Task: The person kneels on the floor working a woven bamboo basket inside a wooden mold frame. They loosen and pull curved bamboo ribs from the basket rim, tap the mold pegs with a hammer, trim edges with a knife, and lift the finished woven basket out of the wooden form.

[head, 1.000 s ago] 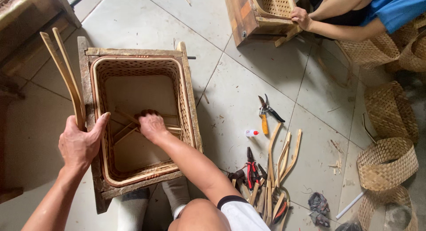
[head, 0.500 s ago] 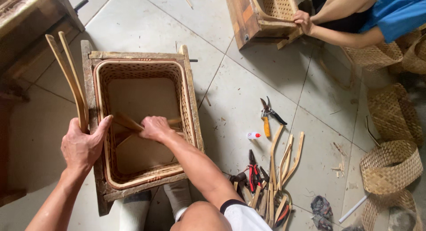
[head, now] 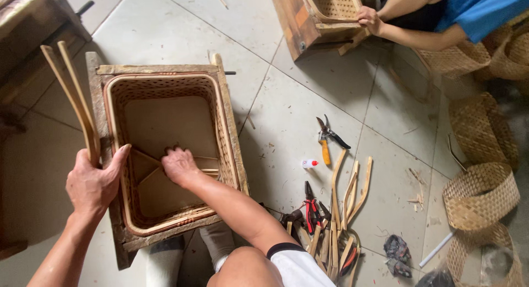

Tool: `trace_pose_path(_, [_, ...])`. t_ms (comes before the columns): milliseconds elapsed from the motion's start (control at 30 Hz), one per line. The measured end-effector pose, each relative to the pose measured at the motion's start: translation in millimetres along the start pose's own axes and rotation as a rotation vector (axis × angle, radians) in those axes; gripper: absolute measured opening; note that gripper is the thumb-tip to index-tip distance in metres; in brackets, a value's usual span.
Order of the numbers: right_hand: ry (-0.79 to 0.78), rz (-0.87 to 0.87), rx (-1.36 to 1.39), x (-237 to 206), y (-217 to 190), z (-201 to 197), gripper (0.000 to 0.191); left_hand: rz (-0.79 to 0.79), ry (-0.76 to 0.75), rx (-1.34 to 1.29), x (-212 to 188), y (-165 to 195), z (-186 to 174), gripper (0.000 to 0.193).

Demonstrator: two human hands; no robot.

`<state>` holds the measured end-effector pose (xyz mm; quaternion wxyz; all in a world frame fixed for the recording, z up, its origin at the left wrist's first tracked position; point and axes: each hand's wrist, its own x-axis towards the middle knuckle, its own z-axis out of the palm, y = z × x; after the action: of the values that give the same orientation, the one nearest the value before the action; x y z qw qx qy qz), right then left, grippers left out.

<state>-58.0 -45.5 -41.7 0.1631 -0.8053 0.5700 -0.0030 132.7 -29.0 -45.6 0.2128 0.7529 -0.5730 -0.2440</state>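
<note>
The woven basket in its wooden frame fills the frame's left centre. The left hand grips two bamboo strips at its left edge. The right hand, arm reaching inside, presses flat strips, fingers seemingly curled.

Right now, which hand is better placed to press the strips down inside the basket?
Right hand: it is inside the woven basket, on the bamboo strips. The left hand grips spare slats at the rim.

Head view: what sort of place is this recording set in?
Probably a floor-level basket-weaving workshop. A woven basket sits in a wooden frame on a tiled floor, finished woven baskets are piled at right, and cutters lie beside bamboo strips.
</note>
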Motion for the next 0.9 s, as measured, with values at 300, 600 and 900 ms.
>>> trace_pose_path(300, [-0.259,0.087,0.177,17.6,22.8,18.8,0.033,-0.029,0.045,-0.002,9.4,8.4,1.2,0.069])
trace_pose_path(600, [-0.389,0.306,0.344,36.7,34.0,30.7,0.037,-0.017,0.069,-0.136,20.9,10.8,1.4,0.062])
trace_pose_path(900, [-0.075,0.613,1.522,67.7,41.7,38.7,0.047,-0.034,0.054,-0.128,27.1,0.0,12.3,0.066])
